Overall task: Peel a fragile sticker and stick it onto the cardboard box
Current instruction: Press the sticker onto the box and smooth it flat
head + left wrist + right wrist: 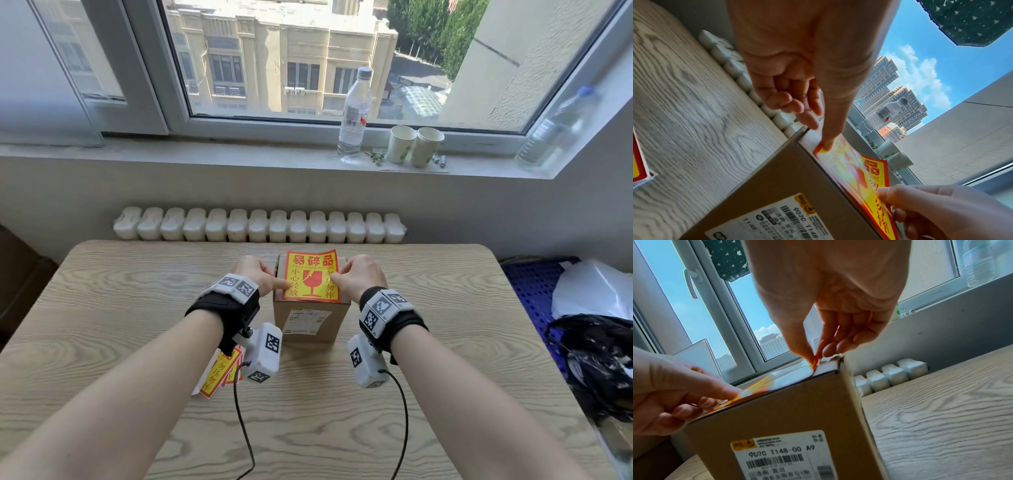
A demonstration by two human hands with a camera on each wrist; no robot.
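The sticker [312,275] is held over the top of the box [310,318], which stands on the table [445,342] with its shipping label [306,320] facing the person. The near edge appears to be laid on the box top while the far edge is lifted and overhangs the back, presumably so that it can be aligned before being pressed down. The near left corner is pinched by the left hand [255,275], thumb on the printed face and fingers curled beneath, as seen in the left wrist view. The right edge is pinched between thumb and fingertips of the right hand [359,277], apparently to keep the sheet taut and wrinkles out. Whether any adhesive has bonded cannot be told. A stack of spare stickers [219,373] lies on the table near the left wrist, within easy reach. Beyond, a radiator [257,224] runs under the sill, where a bottle [354,116] and two cups [414,145] stand, well apart from the work.
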